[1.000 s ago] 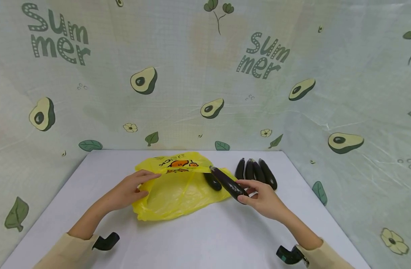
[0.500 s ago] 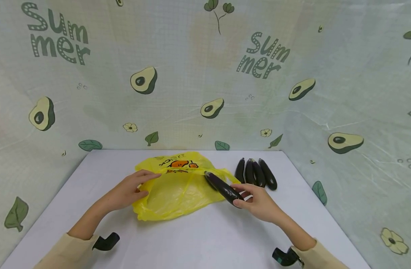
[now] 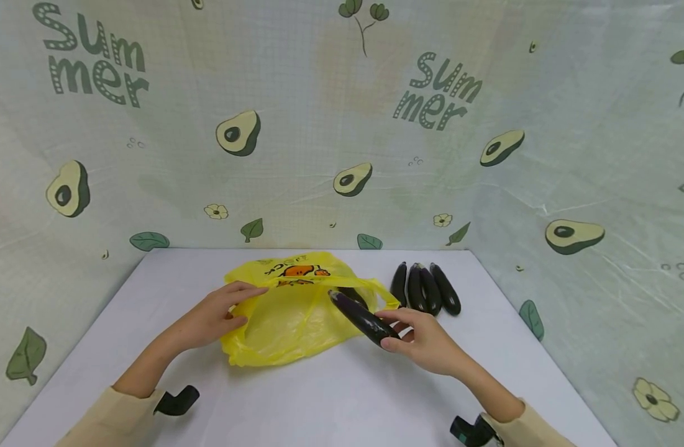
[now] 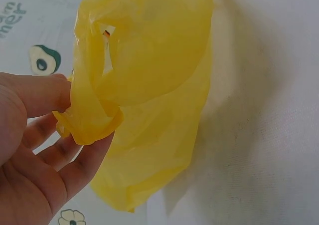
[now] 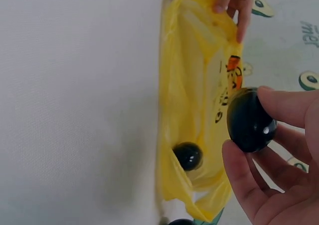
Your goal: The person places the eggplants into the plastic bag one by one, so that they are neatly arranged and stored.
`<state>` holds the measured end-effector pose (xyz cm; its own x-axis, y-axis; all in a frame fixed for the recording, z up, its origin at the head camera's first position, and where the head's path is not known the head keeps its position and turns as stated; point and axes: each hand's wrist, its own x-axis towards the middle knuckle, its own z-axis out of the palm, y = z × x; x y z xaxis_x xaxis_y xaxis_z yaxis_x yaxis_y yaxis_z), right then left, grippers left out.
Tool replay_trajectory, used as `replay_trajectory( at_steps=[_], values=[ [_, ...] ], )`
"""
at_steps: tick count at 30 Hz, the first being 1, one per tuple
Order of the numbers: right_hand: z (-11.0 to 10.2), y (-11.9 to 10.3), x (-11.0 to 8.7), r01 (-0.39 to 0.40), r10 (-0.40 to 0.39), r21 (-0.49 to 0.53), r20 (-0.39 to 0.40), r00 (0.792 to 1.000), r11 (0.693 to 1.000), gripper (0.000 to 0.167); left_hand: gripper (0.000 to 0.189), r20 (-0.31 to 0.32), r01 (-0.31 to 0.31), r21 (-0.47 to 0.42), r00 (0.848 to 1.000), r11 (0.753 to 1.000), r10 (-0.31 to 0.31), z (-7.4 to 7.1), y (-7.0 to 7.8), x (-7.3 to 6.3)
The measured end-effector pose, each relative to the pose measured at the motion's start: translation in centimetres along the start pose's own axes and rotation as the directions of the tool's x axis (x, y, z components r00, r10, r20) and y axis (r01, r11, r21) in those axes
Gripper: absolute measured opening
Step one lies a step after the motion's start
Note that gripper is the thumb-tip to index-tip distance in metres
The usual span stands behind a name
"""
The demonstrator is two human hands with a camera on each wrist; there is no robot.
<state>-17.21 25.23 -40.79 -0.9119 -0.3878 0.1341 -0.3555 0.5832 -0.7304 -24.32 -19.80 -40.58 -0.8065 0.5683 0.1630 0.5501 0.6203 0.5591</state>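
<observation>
My left hand [image 3: 221,315] holds the yellow plastic bag [image 3: 286,338] by its left side. The left wrist view shows thumb and fingers around a bunched part of the bag [image 4: 94,125]. My right hand [image 3: 422,338] grips a dark purple eggplant [image 3: 360,315] by its thick end, stem end pointing left over the bag's mouth. Seen from the right wrist, that eggplant [image 5: 249,120] is pinched between thumb and fingers. Another eggplant [image 5: 188,156] lies inside the bag, partly hidden by the held one in the head view.
Several more eggplants [image 3: 431,290] lie side by side at the back right of the white table [image 3: 297,403]. Behind the table hangs a pale cloth [image 3: 297,81] printed with avocados and leaves.
My right hand has carried the eggplant left and slightly down, its stem end now further over the bag's mouth. The bag's right handle has shifted a little; my left hand stays put.
</observation>
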Motion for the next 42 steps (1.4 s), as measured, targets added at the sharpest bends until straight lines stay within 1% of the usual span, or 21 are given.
replay_trajectory(
  at_steps=[5,12,22,33,39,42],
  values=[
    [0.3,0.0,0.5,-0.003,0.003,-0.009,-0.013,1.0,1.0,0.051,0.066,-0.006,-0.006,-0.003,1.0,1.0,0.006,0.0,-0.2,0.0],
    [1.1,0.7,1.4,-0.019,0.018,-0.031,-0.037,0.999,0.999,0.049,0.066,-0.004,-0.001,0.004,1.0,1.0,0.001,-0.1,0.1,0.0],
    [2.9,1.5,3.0,-0.049,0.043,-0.082,-0.082,0.996,0.995,0.046,0.067,-0.007,0.0,-0.003,1.0,1.0,0.0,-0.2,0.2,-0.1],
    [4.7,1.9,4.6,-0.081,0.07,-0.081,-0.128,0.989,0.993,0.045,0.067,-0.007,-0.004,-0.012,1.0,1.0,0.003,-0.2,0.2,-0.1],
    [5.5,2.1,5.5,-0.069,0.057,-0.082,-0.147,0.988,0.994,0.046,0.067,-0.009,-0.014,-0.002,1.0,1.0,0.014,-0.1,0.2,-0.1],
    [5.7,2.2,5.8,-0.076,0.063,-0.08,-0.158,0.985,0.994,0.046,0.066,-0.009,-0.028,-0.001,1.0,1.0,0.028,-0.1,0.3,-0.1]
  ],
)
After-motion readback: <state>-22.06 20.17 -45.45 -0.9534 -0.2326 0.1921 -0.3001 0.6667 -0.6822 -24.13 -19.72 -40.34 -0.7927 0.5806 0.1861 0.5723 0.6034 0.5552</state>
